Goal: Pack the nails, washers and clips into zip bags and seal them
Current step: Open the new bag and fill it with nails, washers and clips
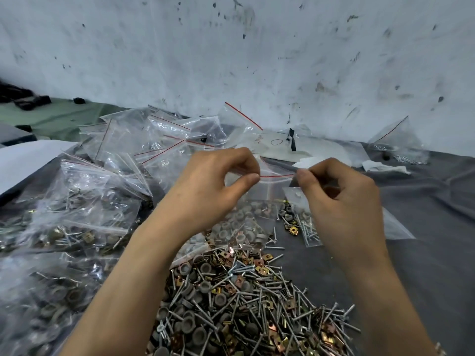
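A clear zip bag [267,196] with a red seal line hangs above the table, with grey washers, clips and nails in its lower part. My left hand [218,186] pinches the left end of its seal strip. My right hand [334,196] pinches the right end, so the red line is stretched between them. Below the bag lies a loose heap of nails, grey washers and brass clips [246,299] on the dark cloth.
Filled, sealed zip bags [77,201] are piled at the left. Empty zip bags [180,134] lie behind, against the stained white wall. A small filled bag [305,227] lies under my right hand. One more bag [398,142] sits at the far right.
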{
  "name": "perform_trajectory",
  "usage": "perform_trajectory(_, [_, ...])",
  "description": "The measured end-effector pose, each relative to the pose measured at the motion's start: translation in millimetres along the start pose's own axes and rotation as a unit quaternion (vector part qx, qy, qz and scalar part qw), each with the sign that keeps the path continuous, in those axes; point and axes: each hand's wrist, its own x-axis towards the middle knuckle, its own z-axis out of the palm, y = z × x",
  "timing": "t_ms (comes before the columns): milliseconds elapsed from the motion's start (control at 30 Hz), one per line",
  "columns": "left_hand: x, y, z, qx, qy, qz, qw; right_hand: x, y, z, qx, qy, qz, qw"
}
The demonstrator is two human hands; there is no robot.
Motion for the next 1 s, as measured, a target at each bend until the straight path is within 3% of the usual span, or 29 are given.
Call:
perform_trajectory(33, [1,-1,-1,0.004,0.007,-0.005,1.0,0,-1,0,-0.003,-0.037,0.014,0.999])
perform_trajectory(100, [1,-3,-2,0.007,0.02,-0.015,1.0,-3,-3,4,-0.061,-0.199,0.057,0.976])
perform_trajectory(200, [1,-4,-3,0.005,0.028,-0.028,0.999,-16,5,24,-0.205,-0.424,0.085,0.878])
perform_trajectory(300, [0,-5,-3,0.001,0.028,-0.032,0.999,-30,15,51,-0.312,-0.485,0.096,0.811])
perform_trajectory(433, [0,-4,-3,-0.003,0.026,-0.034,0.999,-39,15,67,-0.375,-0.48,0.099,0.787])
perform_trajectory(700, [0,-4,-4,-0.002,0.025,-0.029,0.999,-34,16,62,-0.35,-0.483,0.098,0.797])
perform_trajectory(833, [1,-4,-3,-0.002,0.022,-0.024,0.999,-22,9,32,-0.181,-0.471,0.128,0.854])
perform_trajectory(1000, [1,-2,-2,-0.001,0.011,-0.015,1.0,3,4,-16,0.042,-0.315,0.17,0.933])
